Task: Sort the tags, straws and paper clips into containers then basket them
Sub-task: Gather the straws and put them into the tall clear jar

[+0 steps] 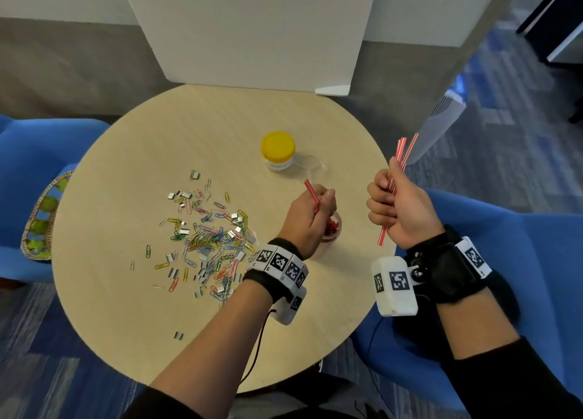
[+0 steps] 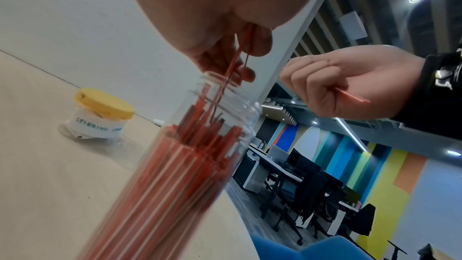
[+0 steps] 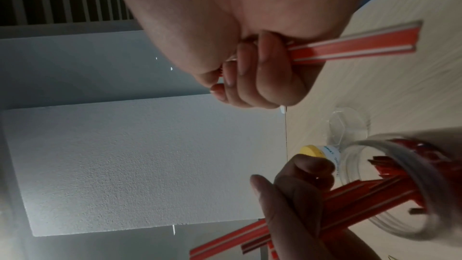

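Left hand point(image 1: 310, 216) pinches a few straws point(image 1: 311, 194), ends in the clear jar point(image 2: 200, 145) at near right of table point(image 1: 126, 308). Right hand point(image 1: 396, 207) fisted round spare bundle point(image 1: 403, 153), held off right, likely as feed stock. Clips point(image 1: 205, 232) and tags point(image 1: 184, 194) unsorted at centre.

- Round wood table point(image 1: 132, 295), centre.
- White foam board point(image 1: 252, 30) at far edge.
- Blue chairs point(image 1: 520, 260) left & right.
- Blue/grey carpet point(image 1: 511, 80).
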Available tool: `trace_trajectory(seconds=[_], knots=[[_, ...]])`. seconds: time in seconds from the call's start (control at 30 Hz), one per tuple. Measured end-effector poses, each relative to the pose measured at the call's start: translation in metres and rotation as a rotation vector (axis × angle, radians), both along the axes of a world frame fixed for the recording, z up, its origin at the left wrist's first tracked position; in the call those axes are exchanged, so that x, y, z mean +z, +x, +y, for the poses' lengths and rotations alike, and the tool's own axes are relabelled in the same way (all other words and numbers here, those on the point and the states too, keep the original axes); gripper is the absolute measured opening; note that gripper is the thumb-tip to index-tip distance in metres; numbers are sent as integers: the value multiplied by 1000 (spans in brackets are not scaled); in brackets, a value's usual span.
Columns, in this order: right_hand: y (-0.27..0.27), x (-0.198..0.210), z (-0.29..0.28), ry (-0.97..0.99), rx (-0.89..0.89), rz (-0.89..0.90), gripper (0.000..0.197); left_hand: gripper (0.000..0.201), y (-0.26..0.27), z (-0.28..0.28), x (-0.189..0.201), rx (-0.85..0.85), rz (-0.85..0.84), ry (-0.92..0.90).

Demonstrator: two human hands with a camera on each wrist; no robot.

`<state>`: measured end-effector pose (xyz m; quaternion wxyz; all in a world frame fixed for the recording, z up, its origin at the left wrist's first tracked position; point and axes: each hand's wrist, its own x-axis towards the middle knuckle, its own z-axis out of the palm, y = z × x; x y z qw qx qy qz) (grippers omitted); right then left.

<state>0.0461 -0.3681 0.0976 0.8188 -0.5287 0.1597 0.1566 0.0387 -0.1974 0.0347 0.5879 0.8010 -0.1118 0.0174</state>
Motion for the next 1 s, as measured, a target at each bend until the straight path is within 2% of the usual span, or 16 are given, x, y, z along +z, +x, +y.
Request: trace_trajectory(seconds=[0.1,0.2,0.23,0.33,0.47,0.6,0.7,0.77,0.87,0.93,1.0], knots=[[0,-1,-1,-10,11,-5,49,35,3,2,-6,23,-68,102],[-1,-1,-2,-21,22,-10,49,46,6,6,-10,-9,-130,384],[-2,-1,-2,-22,25,-11,49,47,6,9,-11,-20,-144,405],[-4,-1,-3,-30,22,-7,49,27,6,17,-5,-8,-193,277],[-5,-3,-3,0,18,-12,49,24,5,24,0,56,-314,235],[-3,-5,2,89,-10,-34,48,15,7,24,-6,-10,-347,292],[1,-6,12,81,-61,-94,47,18,7,25,-16,-73,-321,396],[4,-9,16,-41,-87,-167,47,19,5,28,-19,-84,-289,413],[5,-15,19,-454,-80,-307,48,29,2,32,-16,-24,-279,380],[5,-20,18,-683,-33,-359,46,21,2,32,-13,26,-299,344],[5,-26,18,-774,44,-379,45,10,2,31,-12,27,-330,339]])
